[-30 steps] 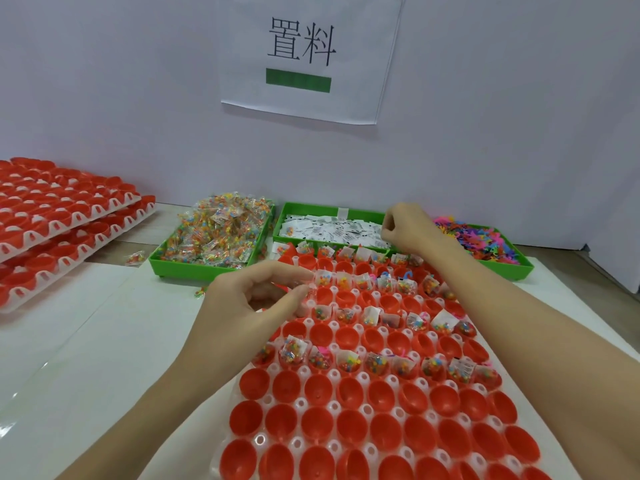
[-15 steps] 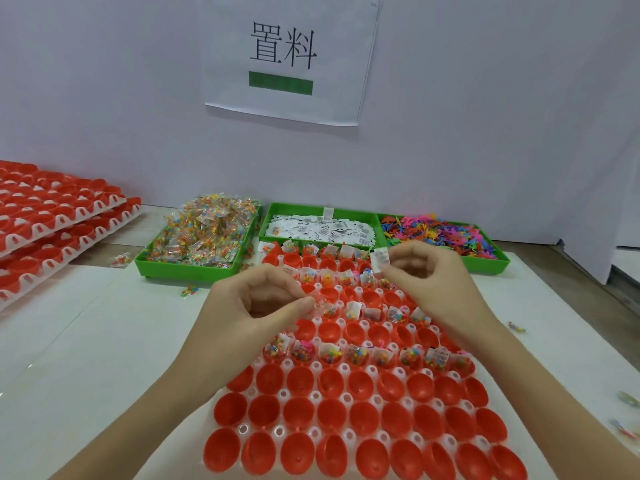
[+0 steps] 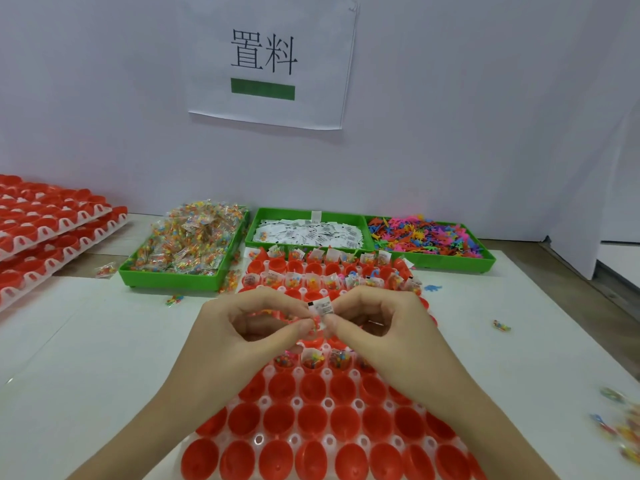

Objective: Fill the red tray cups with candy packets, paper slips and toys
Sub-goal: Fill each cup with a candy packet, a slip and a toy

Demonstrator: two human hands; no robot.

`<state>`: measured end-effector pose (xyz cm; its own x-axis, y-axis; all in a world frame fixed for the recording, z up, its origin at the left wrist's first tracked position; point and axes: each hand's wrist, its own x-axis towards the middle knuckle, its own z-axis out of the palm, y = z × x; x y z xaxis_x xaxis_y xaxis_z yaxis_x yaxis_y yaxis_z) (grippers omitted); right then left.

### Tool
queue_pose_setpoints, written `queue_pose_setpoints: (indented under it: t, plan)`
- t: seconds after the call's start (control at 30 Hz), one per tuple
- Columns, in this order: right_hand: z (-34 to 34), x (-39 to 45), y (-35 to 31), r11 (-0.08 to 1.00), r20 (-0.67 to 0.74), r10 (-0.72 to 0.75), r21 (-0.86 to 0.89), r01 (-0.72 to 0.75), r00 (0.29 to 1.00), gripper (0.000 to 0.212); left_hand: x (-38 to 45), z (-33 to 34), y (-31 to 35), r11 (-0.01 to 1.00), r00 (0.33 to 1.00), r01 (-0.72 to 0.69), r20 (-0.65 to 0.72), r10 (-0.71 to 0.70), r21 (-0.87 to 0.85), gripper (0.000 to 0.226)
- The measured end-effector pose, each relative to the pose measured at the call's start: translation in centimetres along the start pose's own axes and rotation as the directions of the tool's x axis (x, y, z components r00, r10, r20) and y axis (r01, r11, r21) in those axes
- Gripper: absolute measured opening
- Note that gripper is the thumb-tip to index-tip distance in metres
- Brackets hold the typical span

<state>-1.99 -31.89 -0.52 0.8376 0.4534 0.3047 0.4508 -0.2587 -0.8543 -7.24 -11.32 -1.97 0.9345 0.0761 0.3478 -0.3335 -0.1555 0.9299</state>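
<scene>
Both my hands pinch one paper slip (image 3: 321, 309) — left hand (image 3: 249, 327), right hand (image 3: 381, 323) — above mid red tray (image 3: 311, 427). Far rows filled, near cups empty.

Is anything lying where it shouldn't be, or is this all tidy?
A few pieces have strayed onto the white table: candy packets beside the left green bin, one in front of it, another at right, and a blue toy near the red tray. Nothing looks damaged.

red cups (image 3: 313, 422); green bins (image 3: 173, 277); white slip (image 3: 321, 308), black print
</scene>
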Motion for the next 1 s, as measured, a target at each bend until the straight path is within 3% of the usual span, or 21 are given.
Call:
queue_pose_setpoints:
  t: [0.17, 0.33, 0.53, 0.8, 1.0]
  plan:
    - [0.24, -0.57, -0.57, 0.994, 0.02, -0.065, -0.088, 0.066, 0.998, 0.011, -0.05, -0.33, 0.31, 0.997, 0.998, -0.059, 0.029, 0.057, 0.057, 0.017]
    - [0.38, -0.84, -0.63, 0.987, 0.061, -0.069, -0.145, 0.077, 0.996, 0.017, 0.1, -0.48, 0.21, 0.995, 0.997, -0.078, 0.016, 0.077, 0.063, 0.035]
    - [0.28, -1.01, -0.72, 0.981, 0.096, -0.081, -0.17, 0.096, 0.992, 0.013, 0.06, -0.66, 0.1, 0.989, 0.994, -0.091, 0.069, 0.084, 0.113, 0.015]
    - [0.19, -0.93, -0.7, 0.996, 0.041, -0.045, -0.07, 0.048, 0.998, 0.012, 0.04, -0.61, 0.37, 0.997, 0.996, -0.031, 0.081, 0.026, 0.068, 0.017]
    - [-0.22, -0.9, -0.65, 0.997, 0.115, -0.03, -0.064, 0.038, 0.993, 0.011, 0.22, -0.62, 0.53, 0.994, 0.995, -0.051, 0.086, 0.043, 0.092, 0.01]
